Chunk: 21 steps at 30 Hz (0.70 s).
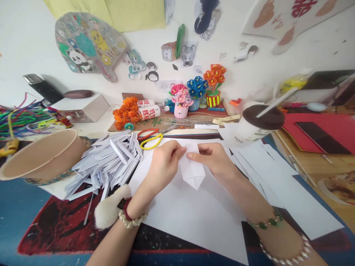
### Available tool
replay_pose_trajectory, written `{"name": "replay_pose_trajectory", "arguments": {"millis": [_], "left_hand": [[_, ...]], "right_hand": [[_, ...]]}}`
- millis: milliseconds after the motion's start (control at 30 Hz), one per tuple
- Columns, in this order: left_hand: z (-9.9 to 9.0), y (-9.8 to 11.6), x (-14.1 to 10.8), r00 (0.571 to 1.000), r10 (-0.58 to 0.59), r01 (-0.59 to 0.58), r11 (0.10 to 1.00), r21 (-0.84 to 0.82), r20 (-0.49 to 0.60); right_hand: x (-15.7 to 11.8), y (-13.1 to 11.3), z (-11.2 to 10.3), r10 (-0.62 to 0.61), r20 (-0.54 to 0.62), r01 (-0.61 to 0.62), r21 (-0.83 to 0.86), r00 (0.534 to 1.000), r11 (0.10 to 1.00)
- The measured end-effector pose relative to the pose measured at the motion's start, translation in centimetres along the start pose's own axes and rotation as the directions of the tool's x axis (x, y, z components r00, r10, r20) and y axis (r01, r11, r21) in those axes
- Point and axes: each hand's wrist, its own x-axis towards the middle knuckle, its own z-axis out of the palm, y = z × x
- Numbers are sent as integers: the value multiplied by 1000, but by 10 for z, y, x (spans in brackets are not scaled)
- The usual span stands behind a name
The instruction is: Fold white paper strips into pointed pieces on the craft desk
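Observation:
Between my two hands is a small piece of white paper (193,171), folded to a point at its lower end. My left hand (166,162) is closed, with thumb and finger pinching the paper's left edge. My right hand (212,159) grips the right side, its thumb lying across the front of the paper. Both hands hover over a large white sheet (188,218) spread on the desk. Left of my left hand lies a heap of folded white paper strips (111,162). Scissors (151,140) with red and yellow handles rest just beyond that hand.
A beige bowl (41,159) stands at the far left. On the right are a lidded cup (257,122) with a straw, loose white sheets (260,170) and a dark phone (321,137) on a red folder. Craft flower pots (181,111) line the back by the wall.

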Motion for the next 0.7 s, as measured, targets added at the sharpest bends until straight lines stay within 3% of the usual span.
{"name": "replay_pose_trajectory", "arguments": {"millis": [167, 400, 500, 600, 700], "left_hand": [[-1, -5, 2, 998, -45, 47, 998, -45, 43], [-7, -6, 4, 990, -33, 60, 977, -205, 136], [-7, -6, 3, 984, -91, 124, 967, -221, 156], [-7, -6, 4, 980, -173, 195, 933, -303, 98], [-7, -6, 5, 965, -261, 230, 863, -449, -6]], "right_hand": [[2, 0, -3, 15, -10, -16, -17, 1000, 1000], [0, -6, -5, 28, 57, -16, -186, 998, 982], [0, -8, -6, 17, 72, 1, -251, 997, 968], [1, -9, -10, -34, 42, 42, -226, 999, 973], [4, -9, -13, -43, -105, 33, -95, 994, 995]]}}
